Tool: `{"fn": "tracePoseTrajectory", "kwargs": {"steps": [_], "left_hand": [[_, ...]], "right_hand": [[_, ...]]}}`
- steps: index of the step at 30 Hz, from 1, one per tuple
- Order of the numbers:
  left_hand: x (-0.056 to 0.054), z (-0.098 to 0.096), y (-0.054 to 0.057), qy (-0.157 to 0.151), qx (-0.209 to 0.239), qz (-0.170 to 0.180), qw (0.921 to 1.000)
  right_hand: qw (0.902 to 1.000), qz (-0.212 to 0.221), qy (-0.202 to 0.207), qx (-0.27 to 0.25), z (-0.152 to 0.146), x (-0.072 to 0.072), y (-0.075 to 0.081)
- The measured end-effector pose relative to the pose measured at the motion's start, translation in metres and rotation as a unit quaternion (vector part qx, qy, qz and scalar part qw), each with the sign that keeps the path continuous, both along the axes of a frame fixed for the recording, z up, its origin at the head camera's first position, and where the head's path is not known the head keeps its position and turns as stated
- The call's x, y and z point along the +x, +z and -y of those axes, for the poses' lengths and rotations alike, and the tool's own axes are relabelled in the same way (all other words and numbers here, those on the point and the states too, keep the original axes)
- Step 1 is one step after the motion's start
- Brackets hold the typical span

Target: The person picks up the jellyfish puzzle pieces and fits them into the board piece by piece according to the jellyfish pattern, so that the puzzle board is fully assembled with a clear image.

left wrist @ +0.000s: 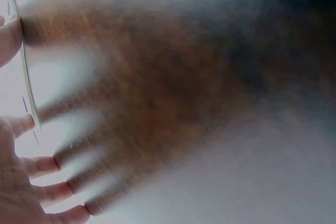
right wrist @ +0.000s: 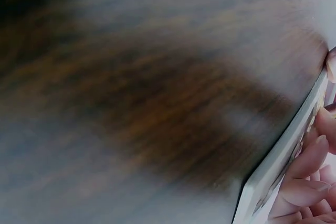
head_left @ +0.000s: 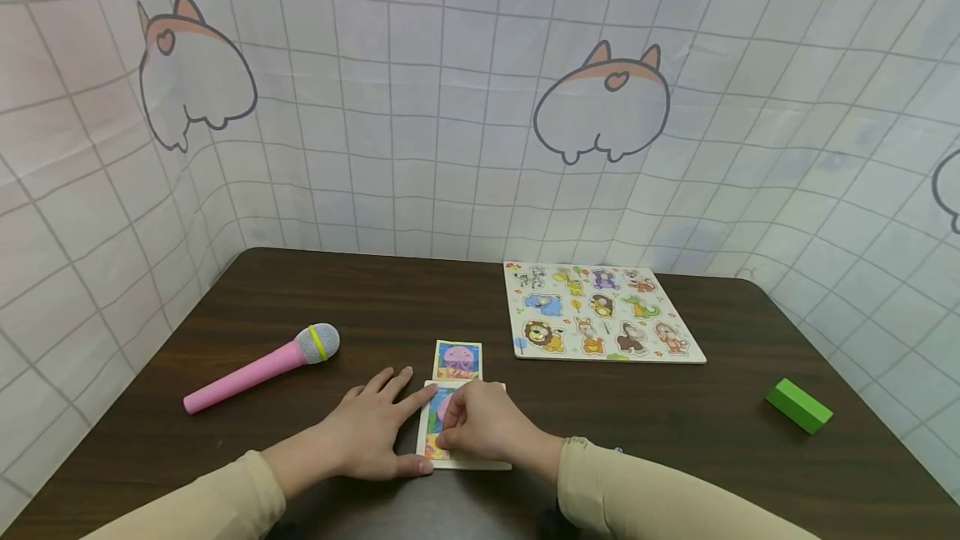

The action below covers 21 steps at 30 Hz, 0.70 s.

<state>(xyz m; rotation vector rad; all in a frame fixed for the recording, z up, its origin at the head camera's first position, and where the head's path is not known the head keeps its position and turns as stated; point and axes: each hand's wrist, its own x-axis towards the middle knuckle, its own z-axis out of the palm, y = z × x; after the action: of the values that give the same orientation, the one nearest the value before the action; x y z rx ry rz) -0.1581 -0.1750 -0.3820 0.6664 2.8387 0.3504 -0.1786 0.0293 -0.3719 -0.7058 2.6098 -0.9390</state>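
A small pale-edged board with a colourful sea picture [head_left: 435,422] lies flat near the table's front middle. My left hand [head_left: 367,427] is spread on the table, its index finger and thumb touching the board's left edge. Over the board, my right hand [head_left: 483,423] has curled fingers, with thumb and fingertips on the picture; whether they pinch a piece of it is hidden. The right wrist view shows those fingers [right wrist: 307,158] against the board's face, beside its pale edge [right wrist: 283,156]. A jellyfish picture card [head_left: 458,359] lies just beyond the board.
A pink toy microphone [head_left: 255,373] lies to the left. At the back right is a white board of animal pictures [head_left: 600,311]. A green block [head_left: 798,405] sits near the right edge of the dark wooden table [head_left: 375,290]. A gridded cloth surrounds the table's back and sides.
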Motion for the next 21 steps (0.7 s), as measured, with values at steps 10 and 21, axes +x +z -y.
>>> {"fn": "tracePoseTrajectory", "kwargs": {"steps": [10, 21], "left_hand": [[0.000, 0.002, -0.002, -0.001, 0.001, 0.002, 1.0000], [-0.001, 0.001, -0.001, -0.003, -0.005, 0.004, 1.0000]], "right_hand": [[0.9999, -0.010, 0.001, 0.010, 0.001, 0.001, 0.000], [0.9247, -0.236, 0.248, 0.167, -0.025, 0.005, 0.013]]}}
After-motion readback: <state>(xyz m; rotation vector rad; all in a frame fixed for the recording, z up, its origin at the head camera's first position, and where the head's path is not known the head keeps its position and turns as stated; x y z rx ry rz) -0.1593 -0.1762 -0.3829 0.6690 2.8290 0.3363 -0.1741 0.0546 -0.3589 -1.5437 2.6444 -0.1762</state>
